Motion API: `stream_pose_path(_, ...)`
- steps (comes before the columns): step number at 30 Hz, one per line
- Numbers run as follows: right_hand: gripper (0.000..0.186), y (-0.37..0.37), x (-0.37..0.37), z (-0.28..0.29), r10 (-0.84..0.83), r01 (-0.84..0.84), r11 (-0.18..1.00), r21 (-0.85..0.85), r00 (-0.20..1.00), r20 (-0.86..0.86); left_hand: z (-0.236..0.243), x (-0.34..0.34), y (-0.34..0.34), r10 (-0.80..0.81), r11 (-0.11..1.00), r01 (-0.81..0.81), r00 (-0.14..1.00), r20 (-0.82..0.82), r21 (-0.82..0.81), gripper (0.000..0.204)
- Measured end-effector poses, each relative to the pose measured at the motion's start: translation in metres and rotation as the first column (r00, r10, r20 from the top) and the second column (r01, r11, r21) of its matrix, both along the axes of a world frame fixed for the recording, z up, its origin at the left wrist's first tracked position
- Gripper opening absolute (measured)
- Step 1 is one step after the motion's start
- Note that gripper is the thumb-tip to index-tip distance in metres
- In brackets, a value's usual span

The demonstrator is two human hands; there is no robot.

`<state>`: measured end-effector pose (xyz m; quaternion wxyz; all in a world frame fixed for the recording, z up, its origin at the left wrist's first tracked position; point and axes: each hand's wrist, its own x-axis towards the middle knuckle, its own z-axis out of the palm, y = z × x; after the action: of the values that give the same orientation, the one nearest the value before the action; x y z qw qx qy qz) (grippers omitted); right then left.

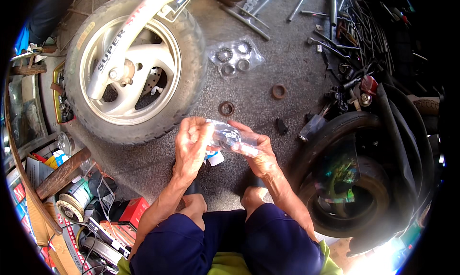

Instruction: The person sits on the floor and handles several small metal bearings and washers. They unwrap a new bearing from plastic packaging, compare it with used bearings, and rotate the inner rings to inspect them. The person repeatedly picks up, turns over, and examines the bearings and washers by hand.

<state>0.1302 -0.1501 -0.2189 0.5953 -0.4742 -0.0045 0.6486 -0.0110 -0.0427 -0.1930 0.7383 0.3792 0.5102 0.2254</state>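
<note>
Above the ground between my knees, a clear plastic bag [230, 137] is stretched between my two hands. Something round and shiny shows inside it, but glare hides its kind. My left hand [193, 143] has its fingers pinched on the bag's left end. The right end is gripped by my right hand [258, 155], thumb and fingers on the plastic. Just beyond the bag lies a brown ring seal [221, 105], with a second brown ring [272, 93] farther right. Farther off, a flat clear packet [249, 61] holds several metal bearing rings.
A wheel with tyre [191, 69] lies at left under a silver fork leg [125, 42]. Wrenches and other tools [333, 9] spread across the far right. Loose tyres [311, 179] stand near right. A small black block [281, 126] and a red box [134, 211] are nearby.
</note>
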Motion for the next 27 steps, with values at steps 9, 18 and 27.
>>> stream_pose_path(9, 0.047, 0.003, -0.001, 0.000, 0.060, -0.062, 0.998, -0.020, 0.995, -0.083, -0.003, 0.003, -0.003, -0.044, 0.965, 0.071, 0.993, -0.112, 0.252, 0.011)
stream_pose_path(18, 0.034, 0.001, 0.002, 0.008, 0.000, -0.004, 0.998, -0.062, 0.998, -0.065, -0.011, -0.003, 0.000, 0.033, 0.938, 0.003, 0.995, -0.097, 0.347, 0.013)
stream_pose_path(27, 0.028, 0.004, 0.008, 0.021, -0.025, 0.024, 0.996, -0.087, 1.000, -0.017, -0.013, -0.003, -0.002, 0.075, 0.922, -0.038, 0.994, -0.083, 0.386, 0.012)
